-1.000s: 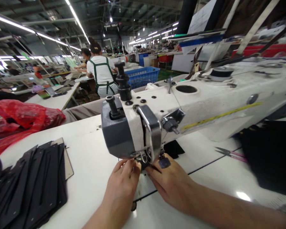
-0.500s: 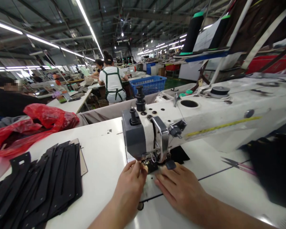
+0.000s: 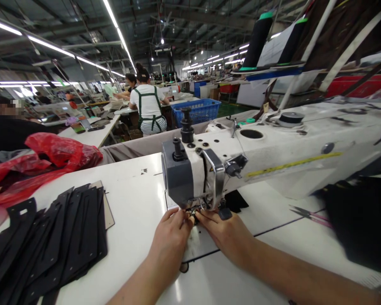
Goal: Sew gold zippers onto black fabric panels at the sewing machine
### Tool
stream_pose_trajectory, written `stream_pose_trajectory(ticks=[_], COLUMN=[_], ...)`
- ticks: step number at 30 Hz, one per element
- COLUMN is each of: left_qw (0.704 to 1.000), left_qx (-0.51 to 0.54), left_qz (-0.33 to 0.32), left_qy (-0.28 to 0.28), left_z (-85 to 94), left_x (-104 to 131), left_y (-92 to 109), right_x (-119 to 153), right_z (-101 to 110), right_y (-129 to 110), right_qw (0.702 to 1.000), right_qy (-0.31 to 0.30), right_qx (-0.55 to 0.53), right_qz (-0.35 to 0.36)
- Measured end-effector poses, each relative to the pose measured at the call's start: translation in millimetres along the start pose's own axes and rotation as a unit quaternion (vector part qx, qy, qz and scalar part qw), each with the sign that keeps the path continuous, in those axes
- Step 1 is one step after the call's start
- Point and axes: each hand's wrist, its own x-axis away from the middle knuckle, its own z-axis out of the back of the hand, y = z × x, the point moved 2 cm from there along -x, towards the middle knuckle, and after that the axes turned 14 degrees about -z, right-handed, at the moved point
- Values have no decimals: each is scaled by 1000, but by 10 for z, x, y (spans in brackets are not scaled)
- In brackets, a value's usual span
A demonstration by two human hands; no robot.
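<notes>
Factory sewing table point(image 3: 136, 199): both hands were pinched at the needle, left hand point(image 3: 173, 239) at 7, right hand point(image 3: 228, 235) at 5; contents couldn't be told, probably threading, so steady fingertips needed.

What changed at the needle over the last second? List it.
The right hand slid its fingers in toward the needle, closing up beside the left hand under the sewing machine head. The left hand stayed put; the black cut pieces and scissors are unmoved.

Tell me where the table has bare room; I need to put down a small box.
Bare white table lies between the stack of black cut pieces and the sewing machine head. Under the needle both hands crowd it: left hand, right hand.
</notes>
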Motion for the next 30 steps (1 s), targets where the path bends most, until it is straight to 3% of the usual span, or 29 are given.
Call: stream_pose_trajectory(ticks=[7,15,24,27,30], left_qw=[1000,999,994,994,995], left_qx=[-2,7,-3,-5,-3], left_qz=[1,11,38,49,55], left_qy=[13,31,101,97,88], left_z=[-24,-54,-78,0,118], left_x=[1,27,20,11,-2], left_y=[-23,-36,-58,-50,70], right_x=[-4,-7,7,-17,46], right_z=[0,-20,-158,-66,153], right_y=[28,49,104,265,372], right_qw=[998,999,997,997,993], right_qy=[-30,-35,-42,-36,-10], right_qx=[-56,-35,-34,1,84], right_qz=[-9,-12,-56,-70,-82])
